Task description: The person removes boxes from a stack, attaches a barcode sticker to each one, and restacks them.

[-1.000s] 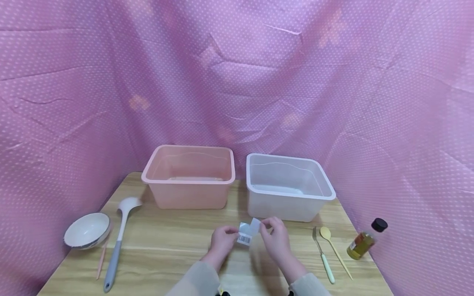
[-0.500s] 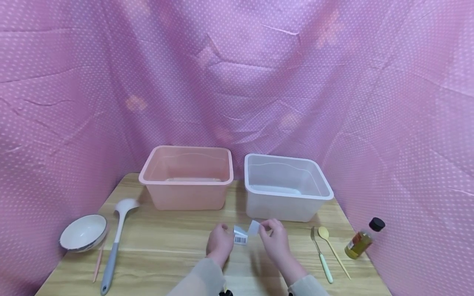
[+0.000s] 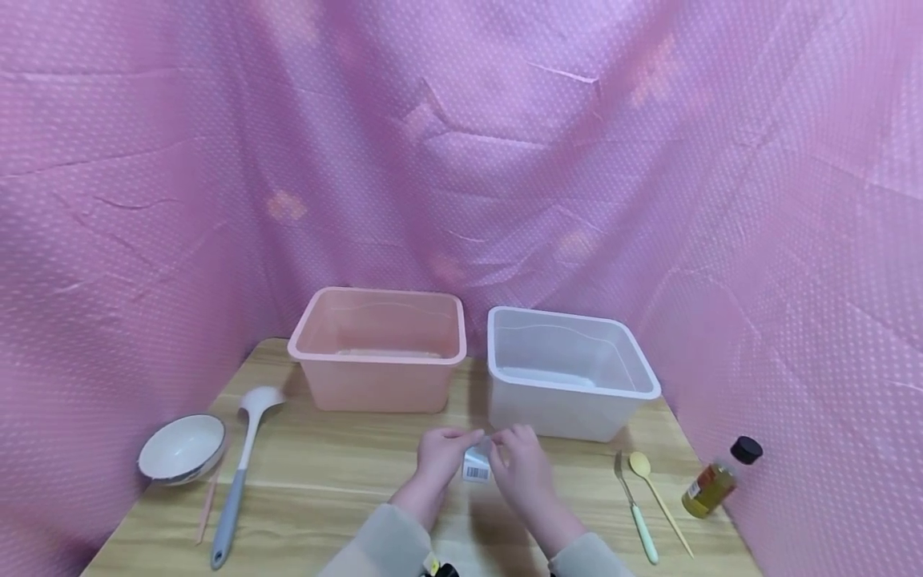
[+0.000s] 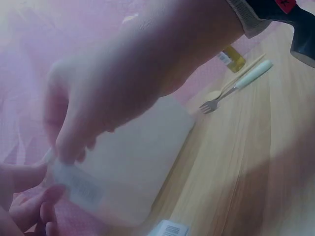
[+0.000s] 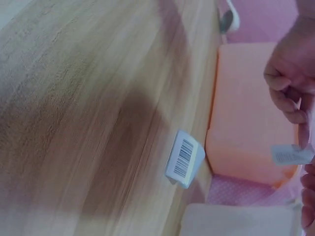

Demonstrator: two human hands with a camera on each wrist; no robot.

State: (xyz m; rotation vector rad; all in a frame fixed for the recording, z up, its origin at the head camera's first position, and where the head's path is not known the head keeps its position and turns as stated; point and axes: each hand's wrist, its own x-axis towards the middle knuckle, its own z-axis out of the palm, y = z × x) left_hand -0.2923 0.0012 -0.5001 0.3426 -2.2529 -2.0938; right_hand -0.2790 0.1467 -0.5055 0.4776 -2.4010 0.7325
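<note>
A small pale label (image 5: 288,155) with faint print is held up between both hands. My left hand (image 3: 441,458) pinches one end of it between thumb and finger. The fingers of my right hand (image 3: 525,469) pinch it close beside, fingertips nearly meeting in the left wrist view. Below the hands, a small bluish-white piece with a barcode (image 5: 183,160) stands bent on the wooden table (image 3: 346,473); neither hand touches it. In the head view the fingers hide most of the label.
Behind the hands stand a pink bin (image 3: 375,385) and a white bin (image 3: 555,409). On the left are a bowl (image 3: 182,449), a pink stick-like utensil (image 3: 207,509) and a ladle (image 3: 238,481). A fork (image 3: 634,509), a yellow spoon (image 3: 659,505) and an oil bottle (image 3: 714,485) lie right.
My left hand has let go of the barcode piece and moved up to the label in my right hand. The right hand has shifted slightly left. The head view has shifted a little.
</note>
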